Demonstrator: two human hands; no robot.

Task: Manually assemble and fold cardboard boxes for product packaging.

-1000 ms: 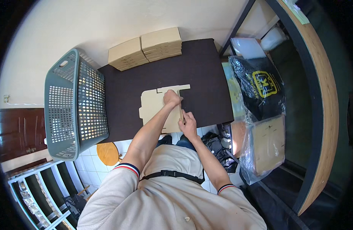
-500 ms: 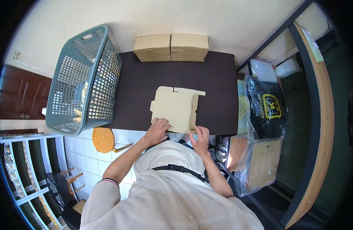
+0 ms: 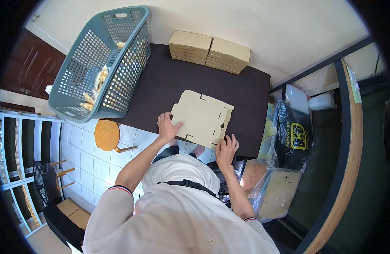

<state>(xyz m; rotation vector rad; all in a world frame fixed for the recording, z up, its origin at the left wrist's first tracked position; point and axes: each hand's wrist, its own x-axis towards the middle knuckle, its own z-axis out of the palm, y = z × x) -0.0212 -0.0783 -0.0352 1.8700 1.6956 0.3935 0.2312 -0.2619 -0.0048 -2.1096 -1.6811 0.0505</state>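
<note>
Cardboard blank, flat die-cut [image 3: 202,118], tan, w/ slots and tabs; lies on dark tabletop [image 3: 161,89] near its front edge, tilted a bit off square.

Hands: left hand [image 3: 166,127] open, fingers spread, pressing blank's near-left corner. Right hand [image 3: 226,149] open, fingertips at blank's near-right edge, partly over table lip. Both flat on it, set apart, neither clamped.

Risks (judgement): blank sits close to front edge; uneven push from one hand could skew it or slide it off toward lap. Thin tabs may crease or tear if folded off the score lines. Basket overhangs table's left side, so a knock from the elbow could tip it.

Packages etc.:
- 2 stacks of flat tan cardboard [image 3: 210,52], side by side at table's far edge, against pale wall.
- Grey-blue perforated laundry basket [image 3: 102,63], leaning on table's left end; small clear-wrapped yellowish items inside, kind unclear.
- Black plastic bag w/ yellow square emblem [image 3: 293,136], right of table.
- Clear plastic bag of tan blanks [image 3: 276,190], below black bag, by right forearm.
- Round wooden stool [image 3: 107,135], on white tile floor, left of person.
- White flat pkg [image 3: 297,98], beyond black bag; detail too small.
</note>
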